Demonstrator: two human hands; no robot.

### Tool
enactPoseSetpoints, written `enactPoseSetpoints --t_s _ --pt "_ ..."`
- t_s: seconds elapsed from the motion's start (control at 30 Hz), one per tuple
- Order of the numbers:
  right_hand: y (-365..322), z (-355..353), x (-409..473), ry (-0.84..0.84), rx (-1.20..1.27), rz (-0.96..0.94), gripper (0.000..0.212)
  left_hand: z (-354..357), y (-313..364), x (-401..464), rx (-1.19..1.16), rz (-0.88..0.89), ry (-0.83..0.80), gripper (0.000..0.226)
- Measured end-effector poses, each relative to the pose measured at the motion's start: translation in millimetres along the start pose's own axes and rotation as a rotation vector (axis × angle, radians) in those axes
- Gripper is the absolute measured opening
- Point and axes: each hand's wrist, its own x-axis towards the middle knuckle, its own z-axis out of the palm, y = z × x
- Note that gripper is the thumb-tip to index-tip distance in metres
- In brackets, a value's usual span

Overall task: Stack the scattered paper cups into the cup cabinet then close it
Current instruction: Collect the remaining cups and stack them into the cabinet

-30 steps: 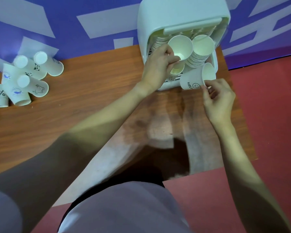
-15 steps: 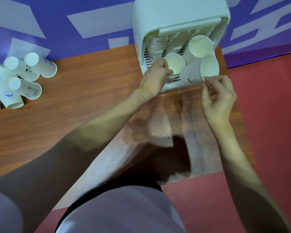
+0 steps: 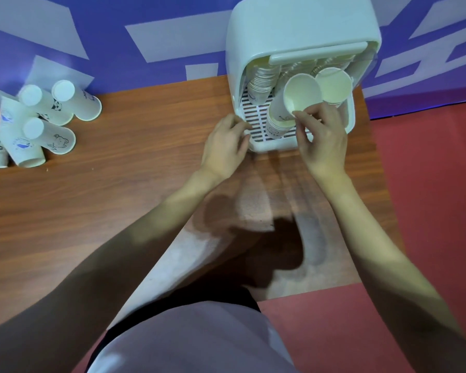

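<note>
The white cup cabinet (image 3: pixel 293 28) stands open at the back right of the wooden table, with cup stacks inside on a slotted floor. My right hand (image 3: pixel 322 138) pinches the rim of a paper cup (image 3: pixel 301 96) that sits on top of the middle stack (image 3: pixel 279 122). Another stack (image 3: pixel 334 86) leans to its right, and a third (image 3: pixel 261 84) stands at the left. My left hand (image 3: pixel 225 146) hangs just in front of the cabinet's left front corner, fingers loosely curled, holding nothing. Several scattered paper cups (image 3: pixel 49 122) lie at the far left.
The wooden table (image 3: pixel 132 170) ends at the right against a red floor (image 3: pixel 428 184). A purple and white wall (image 3: pixel 145 36) runs behind. The cabinet's raised lid (image 3: pixel 318 52) overhangs the stacks.
My left hand let go of the middle stack and drew back out of the cabinet. My right hand carried its cup left and set it onto that stack.
</note>
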Motion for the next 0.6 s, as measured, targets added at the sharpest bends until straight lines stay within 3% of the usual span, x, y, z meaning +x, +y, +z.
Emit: enactPoseSetpoints --t_s 0.17,0.4,0.6 --pt "1 21 -3 -0.179 -0.093 0.059 0.008 -24 -30 -31 0.050 -0.070 0.027 0.018" --pt "0 42 -4 -0.439 -0.250 0.164 0.015 -48 -47 -45 0.038 -0.090 0.053 0.025" --pt "-6 43 -2 -0.492 -0.247 0.240 0.019 -61 -52 -48 0.034 -0.075 0.090 0.019"
